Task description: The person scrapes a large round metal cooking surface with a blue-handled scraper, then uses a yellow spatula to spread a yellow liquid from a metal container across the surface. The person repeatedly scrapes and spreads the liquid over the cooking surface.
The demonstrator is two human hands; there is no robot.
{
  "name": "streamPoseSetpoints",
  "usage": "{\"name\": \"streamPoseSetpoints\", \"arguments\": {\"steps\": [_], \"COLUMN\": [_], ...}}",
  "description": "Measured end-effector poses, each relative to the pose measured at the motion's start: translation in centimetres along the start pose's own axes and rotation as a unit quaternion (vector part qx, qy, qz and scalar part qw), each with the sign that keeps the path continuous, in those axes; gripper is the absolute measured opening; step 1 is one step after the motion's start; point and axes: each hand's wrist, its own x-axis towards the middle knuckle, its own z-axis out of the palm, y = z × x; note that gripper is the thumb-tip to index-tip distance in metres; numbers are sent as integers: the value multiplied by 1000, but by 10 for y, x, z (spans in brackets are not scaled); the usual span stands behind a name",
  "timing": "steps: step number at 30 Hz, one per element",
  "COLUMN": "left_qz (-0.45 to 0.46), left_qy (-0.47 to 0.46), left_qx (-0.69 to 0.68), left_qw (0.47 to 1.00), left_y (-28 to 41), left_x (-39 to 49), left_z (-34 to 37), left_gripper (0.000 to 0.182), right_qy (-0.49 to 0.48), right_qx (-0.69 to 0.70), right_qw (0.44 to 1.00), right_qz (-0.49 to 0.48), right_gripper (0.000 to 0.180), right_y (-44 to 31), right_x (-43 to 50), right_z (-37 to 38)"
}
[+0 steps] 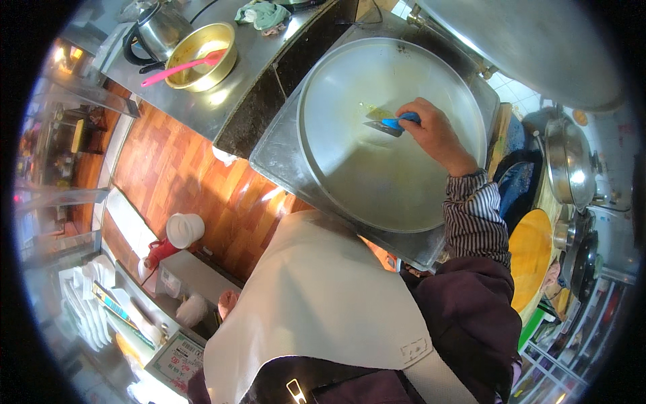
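My right hand (428,130) grips the blue handle of a metal scraper (384,125) over a large round metal griddle pan (383,197). The scraper's blade is at the pan's middle, where a small yellowish patch (371,111) like oil shows. I cannot tell whether the blade touches the pan. Low at my left side, my left hand (228,303) is partly seen past the edge of the pale apron (303,298); its fingers are mostly hidden, so its hold is unclear.
A raised round metal lid (535,45) hangs at the upper right. On the steel counter (222,111) are a kettle (164,33), a gold-coloured bowl (222,65) with a pink spatula (176,70), and a green cloth (263,15). A yellow round board (531,257) stands at right.
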Motion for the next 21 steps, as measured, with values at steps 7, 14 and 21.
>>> {"name": "streamPoseSetpoints", "arguments": {"steps": [7,14,21], "left_qz": [53,9,93], "left_qy": [48,55,-43], "left_qx": [107,13,-347], "left_qw": [992,998,932], "left_y": [17,25,10], "left_x": [-27,-40,-48], "left_z": [10,10,16], "left_gripper": [15,12,9], "right_qy": [15,25,-83], "right_qx": [3,38,103], "right_qw": [1000,997,984], "right_qz": [23,65,117], "right_gripper": [11,13,16], "right_y": [32,64,84], "right_x": [7,48,92], "right_z": [-15,-8,-5]}}
